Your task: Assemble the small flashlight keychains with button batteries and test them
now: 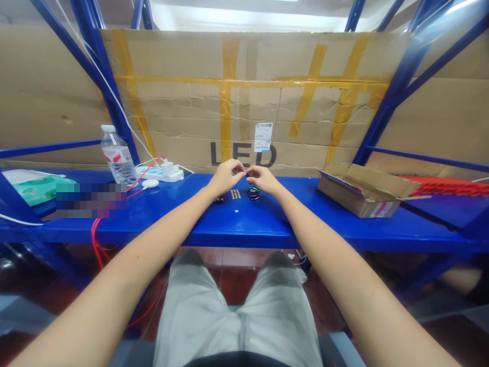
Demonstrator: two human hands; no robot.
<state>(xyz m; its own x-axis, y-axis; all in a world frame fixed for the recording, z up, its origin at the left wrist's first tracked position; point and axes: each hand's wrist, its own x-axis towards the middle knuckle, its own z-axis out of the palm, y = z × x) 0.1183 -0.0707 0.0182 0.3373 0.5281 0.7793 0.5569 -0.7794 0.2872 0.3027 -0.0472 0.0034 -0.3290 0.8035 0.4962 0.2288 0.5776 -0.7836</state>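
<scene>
Both hands meet over the far middle of the blue table (263, 219). My left hand (228, 175) is closed, its thumb and fingertips pinched at one end of a small dark purple piece (248, 174). On the piece's other side, my right hand (263, 178) pinches it with thumb and finger. The piece is too small to name. Just below the right hand lies a little pile of shiny green and purple metallic pieces (253, 193). Small silvery pieces (236, 194) sit in neat rows beside the pile. Dark small pieces (218, 199) are partly hidden by my left forearm.
An open cardboard box (359, 196) stands at the right, near red stacked material (451, 186). On the left are a water bottle (116, 158), a white power strip (168, 174) with cables, and a green packet (38, 188). A large taped carton (183, 112) backs the table.
</scene>
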